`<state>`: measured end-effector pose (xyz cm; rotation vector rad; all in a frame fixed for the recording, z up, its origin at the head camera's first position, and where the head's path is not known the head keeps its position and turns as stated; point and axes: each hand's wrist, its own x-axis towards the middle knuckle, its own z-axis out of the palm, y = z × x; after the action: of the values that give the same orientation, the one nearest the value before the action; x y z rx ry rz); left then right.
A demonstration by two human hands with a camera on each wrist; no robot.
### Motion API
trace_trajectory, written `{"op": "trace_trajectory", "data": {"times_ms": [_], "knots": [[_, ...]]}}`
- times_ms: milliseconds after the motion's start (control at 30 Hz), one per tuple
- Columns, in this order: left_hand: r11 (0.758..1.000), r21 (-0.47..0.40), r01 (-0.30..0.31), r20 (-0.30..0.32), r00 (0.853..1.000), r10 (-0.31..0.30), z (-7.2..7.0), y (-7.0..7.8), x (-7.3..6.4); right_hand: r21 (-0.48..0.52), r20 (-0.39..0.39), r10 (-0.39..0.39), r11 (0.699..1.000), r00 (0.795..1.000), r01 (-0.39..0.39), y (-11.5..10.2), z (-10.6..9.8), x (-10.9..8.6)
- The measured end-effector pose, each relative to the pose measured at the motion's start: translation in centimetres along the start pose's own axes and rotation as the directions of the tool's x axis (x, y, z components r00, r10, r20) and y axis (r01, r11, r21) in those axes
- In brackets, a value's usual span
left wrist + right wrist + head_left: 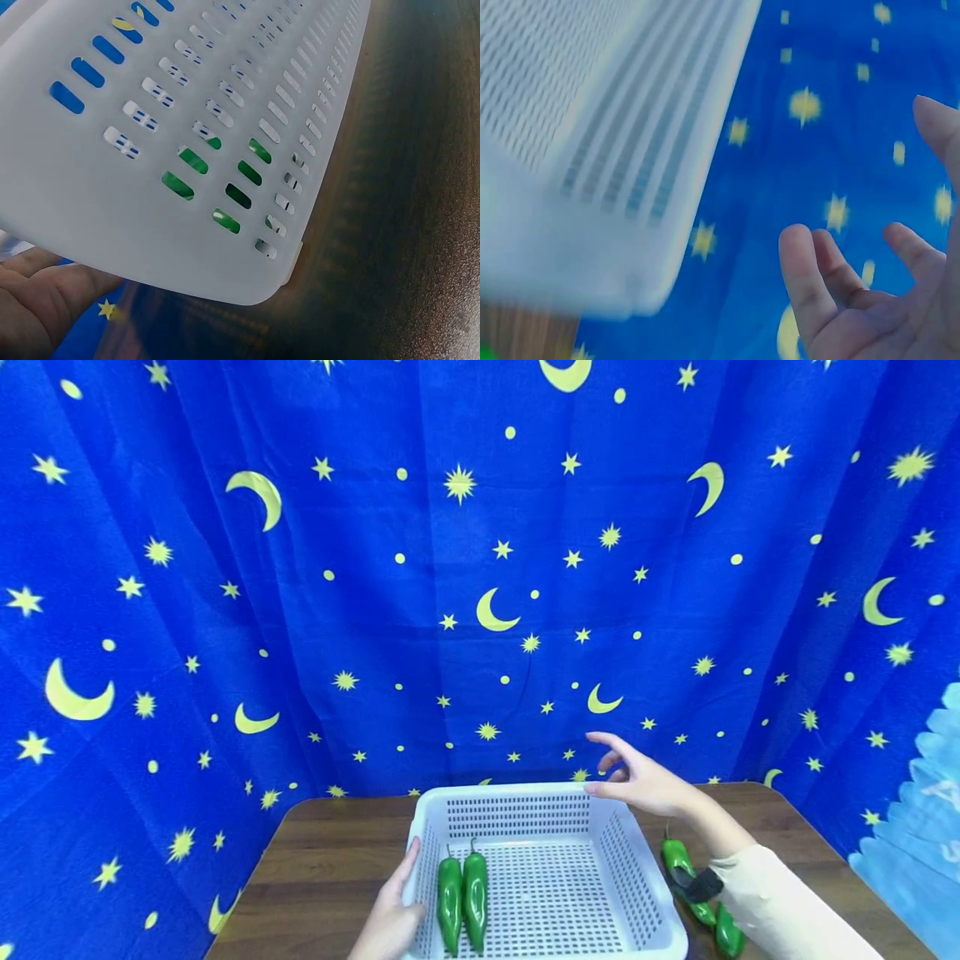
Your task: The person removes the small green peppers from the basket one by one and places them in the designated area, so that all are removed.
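Observation:
A white perforated plastic basket (652, 893) stands on the wooden table. Inside it, along the left side, two green peppers (475, 893) lie side by side, stems away from me. My left hand (392, 910) holds the basket's left rim; in the left wrist view the fingers (82, 285) pass partly behind that rim. Over the basket's back right corner is my right hand (637, 781), holding nothing, thumb and index finger spread apart. The right wrist view also shows loosely bent fingers (806, 277) beside the basket wall (615, 255).
More green peppers (727, 935) lie on the table right of the basket, partly covered by my right forearm and the black wrist device (697, 885). The brown table (322, 860) ends at a blue curtain (375, 635) with yellow stars and moons. Light-blue fabric (915, 810) hangs at right.

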<state>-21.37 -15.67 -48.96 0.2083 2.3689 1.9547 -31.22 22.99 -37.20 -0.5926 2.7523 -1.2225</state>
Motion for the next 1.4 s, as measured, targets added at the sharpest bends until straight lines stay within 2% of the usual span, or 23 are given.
{"op": "trace_trajectory", "data": {"times_ms": [200,367,533,667,900,1067,1200,1400], "knots": [[1.0,-0.01,0.0,0.002,1.0,0.0,0.0,0.1,0.0,0.092,0.125,-0.049,0.995,0.991,0.038,-2.5,5.0,2.1],[1.0,-0.012,-0.004,0.0,1.0,0.004,0.0,0.0,0.1,0.13,0.176,-0.065,0.991,0.982,0.043,-3.2,9.2,3.4],[1.0,-0.012,-0.003,-0.001,1.0,0.003,0.1,-0.1,0.0,0.078,0.242,0.002,0.997,0.97,-0.022,-3.3,12.8,3.8],[1.0,-0.002,-0.004,-0.005,1.0,0.004,0.1,0.1,0.0,0.026,0.306,0.019,0.999,0.952,-0.029,-3.1,15.0,3.8],[1.0,-0.019,0.007,0.003,1.0,-0.007,0.0,0.1,0.0,-0.024,0.37,0.026,1.0,0.929,-0.018,-3.2,17.7,3.8],[0.999,-0.04,0.003,0.018,1.0,-0.002,-0.1,0.0,0.1,-0.127,0.397,0.069,0.992,0.915,-0.02,-3.6,18.5,3.8],[0.999,-0.038,-0.002,0.018,1.0,0.003,-0.1,0.0,0.1,-0.195,0.379,0.079,0.981,0.922,-0.004,-3.9,18.9,4.0],[0.999,-0.046,0.002,0.022,1.0,-0.001,0.0,0.1,0.0,-0.202,0.384,0.105,0.979,0.917,-0.028,-3.8,19.4,4.4]]}}
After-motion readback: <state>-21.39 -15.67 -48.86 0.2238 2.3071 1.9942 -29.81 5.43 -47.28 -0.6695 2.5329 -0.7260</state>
